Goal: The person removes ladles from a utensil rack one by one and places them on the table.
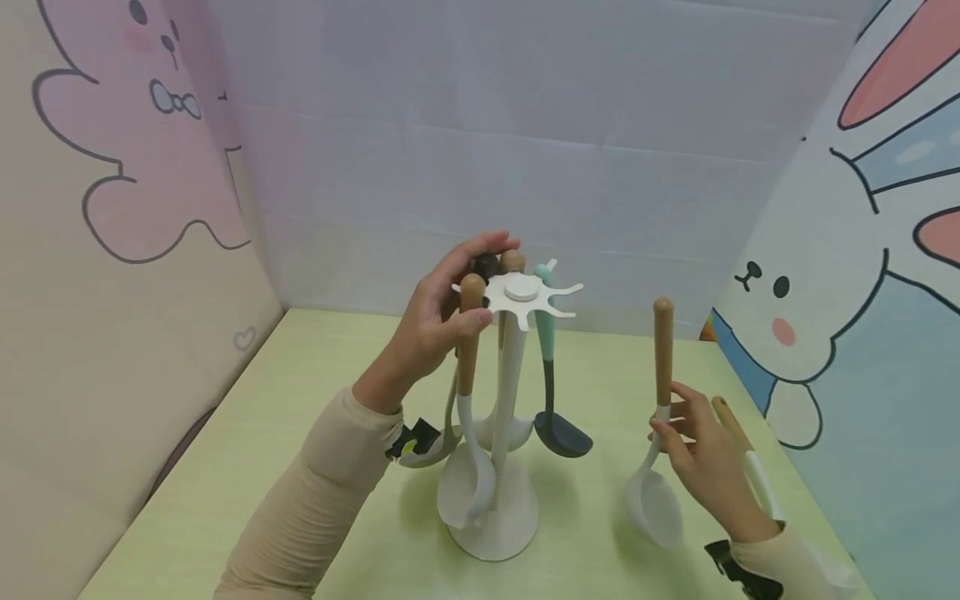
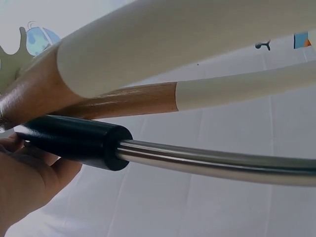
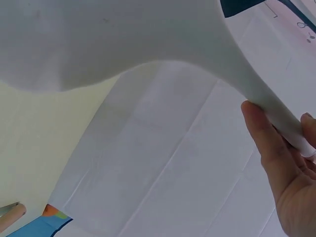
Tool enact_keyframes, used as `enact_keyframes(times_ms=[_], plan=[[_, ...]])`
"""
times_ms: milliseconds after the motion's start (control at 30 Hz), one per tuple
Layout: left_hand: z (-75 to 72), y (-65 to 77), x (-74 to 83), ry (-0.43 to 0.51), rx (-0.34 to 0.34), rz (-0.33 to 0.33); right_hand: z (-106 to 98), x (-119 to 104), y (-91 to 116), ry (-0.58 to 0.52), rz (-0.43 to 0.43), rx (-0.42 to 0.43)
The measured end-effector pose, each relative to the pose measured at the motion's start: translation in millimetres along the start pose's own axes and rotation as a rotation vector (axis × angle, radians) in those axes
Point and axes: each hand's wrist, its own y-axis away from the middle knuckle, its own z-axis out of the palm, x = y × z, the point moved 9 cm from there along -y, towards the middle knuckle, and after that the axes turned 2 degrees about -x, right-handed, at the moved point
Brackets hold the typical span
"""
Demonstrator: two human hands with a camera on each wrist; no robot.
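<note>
A white utensil rack with a pronged top stands on a round base. My left hand grips it at the top left, the thumb across the wooden handle of a hanging white ladle and the fingers behind a black handle with a steel stem. Behind these hangs another wooden-handled white utensil. On the rack's right side hangs a dark turner with a mint handle. To the right, my right hand pinches a second white ladle at its neck, wooden handle up and bowl down.
Beyond my right hand, a wooden-handled white utensil lies near the right edge of the pale green table. Cloth walls with cartoon animals enclose the left, back and right sides.
</note>
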Motion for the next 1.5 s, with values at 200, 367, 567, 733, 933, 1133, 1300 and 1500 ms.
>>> enact_keyframes(times_ms=[200, 367, 567, 733, 933, 1133, 1300, 1500], plan=[[-2.1, 4.4, 8.2, -0.068, 0.035, -0.028, -8.2, 17.1, 3.3, 0.086, 0.031, 0.015], [-4.5, 6.7, 10.0, -0.115, 0.068, -0.055, -12.6, 33.9, 7.8, 0.121, 0.108, -0.025], [-5.1, 8.9, 10.5, -0.116, 0.092, -0.062, -14.9, 54.7, 12.3, 0.154, 0.221, -0.088], [-4.3, 11.3, 14.9, -0.153, 0.116, -0.064, -16.0, 73.0, 18.5, 0.171, 0.293, -0.123], [-3.2, 12.1, 18.1, -0.176, 0.134, -0.06, -17.4, 93.1, 23.9, 0.183, 0.333, -0.16], [-3.4, 12.7, 11.8, -0.183, 0.149, -0.086, -18.0, 112.8, 31.3, 0.178, 0.375, -0.218], [-2.8, 14.0, 8.3, -0.188, 0.15, -0.106, -15.3, 127.1, 37.6, 0.198, 0.419, -0.283], [-1.9, 15.4, 2.8, -0.192, 0.151, -0.119, -11.5, 141.1, 42.9, 0.198, 0.472, -0.353]])
